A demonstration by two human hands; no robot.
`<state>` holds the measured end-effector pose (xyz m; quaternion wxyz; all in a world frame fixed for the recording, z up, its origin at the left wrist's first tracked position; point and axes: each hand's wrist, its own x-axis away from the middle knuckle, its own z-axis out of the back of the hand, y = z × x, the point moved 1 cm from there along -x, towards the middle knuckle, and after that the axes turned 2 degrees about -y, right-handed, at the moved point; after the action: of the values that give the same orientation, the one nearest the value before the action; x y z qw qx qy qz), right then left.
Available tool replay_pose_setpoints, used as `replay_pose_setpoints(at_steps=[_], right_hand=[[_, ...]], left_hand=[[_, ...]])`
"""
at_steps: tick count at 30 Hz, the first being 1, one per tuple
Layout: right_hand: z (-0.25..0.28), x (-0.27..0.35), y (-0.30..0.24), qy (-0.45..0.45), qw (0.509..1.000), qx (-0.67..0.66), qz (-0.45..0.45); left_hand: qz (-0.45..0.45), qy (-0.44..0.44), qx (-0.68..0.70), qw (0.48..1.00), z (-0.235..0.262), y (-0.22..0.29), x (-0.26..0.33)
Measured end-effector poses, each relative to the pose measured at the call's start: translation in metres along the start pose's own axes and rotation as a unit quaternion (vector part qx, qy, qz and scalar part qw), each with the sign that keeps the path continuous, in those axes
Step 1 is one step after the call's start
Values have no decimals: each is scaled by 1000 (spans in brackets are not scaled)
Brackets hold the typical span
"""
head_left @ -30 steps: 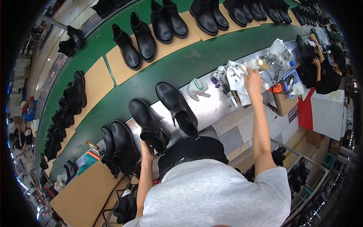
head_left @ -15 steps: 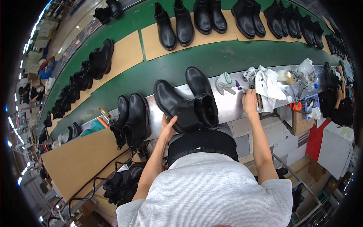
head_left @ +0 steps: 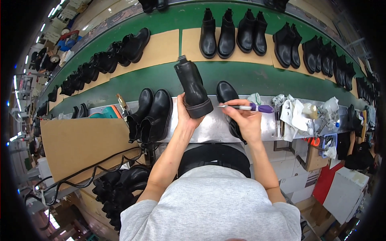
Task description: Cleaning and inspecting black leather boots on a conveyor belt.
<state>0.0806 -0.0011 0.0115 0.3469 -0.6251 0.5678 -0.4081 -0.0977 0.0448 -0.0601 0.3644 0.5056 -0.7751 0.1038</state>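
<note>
Bright light; tube lamps (head_left: 15, 83) glow beyond the left end of the surface (head_left: 207, 133), whose near edge carries white glare. Boots (head_left: 194, 89) show soft highlights. Fisheye distortion bends the far edge; the outer rim goes black.

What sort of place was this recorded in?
Likely a shoe factory or workshop: rows of glossy black ankle boots stand on tan cardboard sheets along a long green surface, beside a shiny metal worktop.
</note>
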Motion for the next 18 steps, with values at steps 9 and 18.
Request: replay_pose_setpoints(at_steps=[9, 18], right_hand=[[-35, -21, 9, -32, 993, 105, 31], [-29, -25, 8, -10, 990, 137, 26]], left_hand=[[-65, 2, -51, 997, -15, 1, 6], [-75, 0, -50, 996, -14, 0, -1]])
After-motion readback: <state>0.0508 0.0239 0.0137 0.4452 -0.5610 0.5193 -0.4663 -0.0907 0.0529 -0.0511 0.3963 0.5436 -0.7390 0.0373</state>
